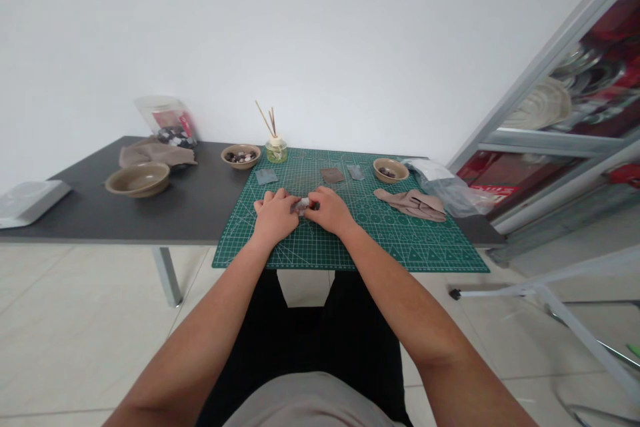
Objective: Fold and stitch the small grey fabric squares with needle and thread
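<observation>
Over the middle of the green cutting mat (300,253), my left hand (276,217) and my right hand (327,210) meet, fingers closed. Between their fingertips is a small whitish and brownish piece (302,205), gripped from both sides; its kind is too small to tell and the fingers partly cover it. Just beyond my hands lie a grey-blue square piece (267,176), a brown square piece (332,175) and a small clear packet (355,172). To the right stands a tan bowl (399,179) with a few dark stones. A crumpled beige cloth (415,205) lies nearer.
A bowl of mixed pebbles (241,156) and a reed diffuser (276,149) stand at the back. On the left are a larger bowl (140,180), a brown cloth (150,152), a bag of stones (173,123) and a white device (33,202). Clear plastic (450,190) lies right.
</observation>
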`<state>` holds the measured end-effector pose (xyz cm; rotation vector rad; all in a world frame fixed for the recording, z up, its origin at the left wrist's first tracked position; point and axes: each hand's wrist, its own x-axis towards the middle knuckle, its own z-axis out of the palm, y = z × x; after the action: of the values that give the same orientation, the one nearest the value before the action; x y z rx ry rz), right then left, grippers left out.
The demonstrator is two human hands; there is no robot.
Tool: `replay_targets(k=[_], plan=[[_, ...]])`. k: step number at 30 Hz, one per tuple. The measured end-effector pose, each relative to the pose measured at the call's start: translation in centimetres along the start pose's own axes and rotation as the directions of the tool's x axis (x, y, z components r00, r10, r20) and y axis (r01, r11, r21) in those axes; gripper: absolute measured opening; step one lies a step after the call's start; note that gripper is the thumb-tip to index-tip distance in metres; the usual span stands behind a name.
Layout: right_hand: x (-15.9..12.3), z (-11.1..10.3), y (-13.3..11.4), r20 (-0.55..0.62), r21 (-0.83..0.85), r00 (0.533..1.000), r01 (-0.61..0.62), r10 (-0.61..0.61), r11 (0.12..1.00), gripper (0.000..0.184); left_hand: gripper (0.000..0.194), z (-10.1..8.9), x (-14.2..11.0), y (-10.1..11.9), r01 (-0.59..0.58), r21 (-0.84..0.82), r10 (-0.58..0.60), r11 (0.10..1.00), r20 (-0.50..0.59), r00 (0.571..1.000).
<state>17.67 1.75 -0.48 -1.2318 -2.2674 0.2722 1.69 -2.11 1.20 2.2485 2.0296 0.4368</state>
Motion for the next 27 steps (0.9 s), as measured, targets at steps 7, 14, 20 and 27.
replay_targets(k=[7,14,20,27], plan=[[0.38,0.28,0.29,0.002,0.005,0.999,0.053,-0.053,0.999,0.014,0.036,0.04,0.05,0.00,-0.002,0.000,0.002,1.000,-0.013,1.000],[0.13,0.33,0.36,-0.008,0.044,1.000,0.027,-0.027,0.999,0.018,0.034,0.20,0.09,-0.12,-0.016,-0.013,0.015,1.000,-0.028,0.999],[0.48,0.27,0.36,-0.018,0.006,0.997,0.078,-0.078,0.997,0.015,0.035,0.42,0.21,-0.28,-0.020,-0.023,0.019,1.000,-0.037,0.999],[0.18,-0.01,0.17,0.008,0.045,0.994,0.111,-0.112,0.993,0.019,0.033,0.57,0.14,-0.29,-0.025,-0.024,0.024,0.999,-0.056,0.998]])
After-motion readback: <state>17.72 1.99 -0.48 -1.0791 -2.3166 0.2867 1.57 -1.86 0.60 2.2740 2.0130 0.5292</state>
